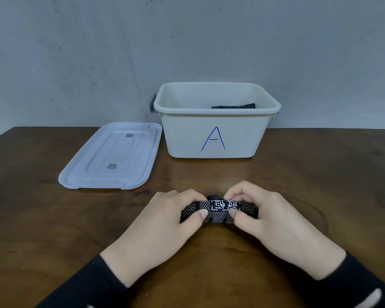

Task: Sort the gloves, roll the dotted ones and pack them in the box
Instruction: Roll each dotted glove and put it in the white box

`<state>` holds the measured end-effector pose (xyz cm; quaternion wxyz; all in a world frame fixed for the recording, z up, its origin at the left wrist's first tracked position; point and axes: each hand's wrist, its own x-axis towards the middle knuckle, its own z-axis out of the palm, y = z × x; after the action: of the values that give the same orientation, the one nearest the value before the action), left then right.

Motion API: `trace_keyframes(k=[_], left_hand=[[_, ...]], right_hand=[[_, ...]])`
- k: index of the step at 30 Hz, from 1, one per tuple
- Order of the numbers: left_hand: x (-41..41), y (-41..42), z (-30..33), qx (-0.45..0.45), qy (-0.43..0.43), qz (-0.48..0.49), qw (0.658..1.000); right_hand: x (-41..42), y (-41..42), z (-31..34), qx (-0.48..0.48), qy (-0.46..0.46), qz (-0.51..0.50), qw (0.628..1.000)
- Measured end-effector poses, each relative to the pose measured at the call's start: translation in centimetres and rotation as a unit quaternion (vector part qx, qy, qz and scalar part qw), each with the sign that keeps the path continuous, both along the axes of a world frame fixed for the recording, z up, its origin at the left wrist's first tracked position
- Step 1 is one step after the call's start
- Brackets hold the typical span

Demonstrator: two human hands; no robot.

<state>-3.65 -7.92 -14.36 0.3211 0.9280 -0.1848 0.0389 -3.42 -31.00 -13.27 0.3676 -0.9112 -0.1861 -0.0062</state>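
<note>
Both my hands are curled around a dotted glove: my left hand (165, 215) pinches its left part between thumb and fingers, and my right hand (261, 213) grips the right part the same way, thumbs on the near side, fingertips over the top. Neither hand is free.

Going from the biggest thing down: the brown wooden table (53, 218) carries everything. At its far edge, against the grey wall, stands the cream box (213, 134) with a blue letter A on its front, open at the top. Inside it, toward the right, I can see the top of one black dotted bundle (233, 106), which I take to be a rolled glove already packed. Just beside the box on the left lies the lid (111, 156), underside up, flat on the table.

Smallest is the dotted glove (219, 208) in my hands, black with white dots and a white printed patch in the middle. It lies on the table near me, well apart from the box, bunched into a short thick roll.

As I judge it, the sorting looks finished, since no loose gloves lie in view. One roll is packed; this one is nearly rolled and not yet in the box. After that, the lid perhaps goes on.
</note>
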Motion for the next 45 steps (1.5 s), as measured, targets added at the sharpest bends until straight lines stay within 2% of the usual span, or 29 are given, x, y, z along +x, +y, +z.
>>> trace_keyframes(k=[2,5,8,14,18,25,30,33,36,40,42,45], left_hand=[[0.4,-0.1,0.0,-0.051,0.038,0.015,0.998],[1.4,-0.4,-0.5,-0.098,0.048,0.069,0.992],[2.2,-0.4,-0.9,-0.070,0.017,0.103,0.992],[2.7,-0.5,-0.8,-0.045,0.014,0.094,0.994],[2.8,-0.3,-0.7,-0.029,0.000,0.083,0.996],[3.5,0.1,-1.8,0.014,-0.038,0.058,0.998],[4.0,0.4,-1.6,0.038,-0.018,0.039,0.998],[4.3,1.2,-0.9,0.006,-0.026,0.040,0.999],[4.8,2.8,0.0,-0.050,-0.061,0.113,0.990],[6.9,5.0,-0.2,-0.026,-0.123,0.196,0.972],[7.9,5.6,-0.5,0.003,-0.147,0.222,0.964],[8.8,5.8,-1.2,0.059,-0.124,0.249,0.959]], right_hand=[[0.5,-0.1,-0.4,0.019,0.011,-0.023,0.999],[1.6,0.1,-1.5,0.024,-0.004,-0.063,0.998],[2.3,0.2,-1.7,-0.002,0.004,-0.078,0.997],[3.2,0.4,-0.5,-0.066,0.032,-0.034,0.997],[4.4,0.9,0.7,-0.098,0.086,-0.002,0.991],[6.9,2.4,3.1,-0.180,0.174,0.079,0.965],[7.6,3.3,3.7,-0.211,0.191,0.113,0.952],[7.7,3.3,4.0,-0.203,0.189,0.123,0.953],[7.8,2.6,5.6,-0.177,0.200,0.129,0.955],[9.2,1.6,10.8,-0.126,0.160,0.120,0.972],[10.6,0.9,14.4,-0.108,0.105,0.094,0.984],[14.0,0.0,18.9,-0.054,0.006,0.024,0.998]])
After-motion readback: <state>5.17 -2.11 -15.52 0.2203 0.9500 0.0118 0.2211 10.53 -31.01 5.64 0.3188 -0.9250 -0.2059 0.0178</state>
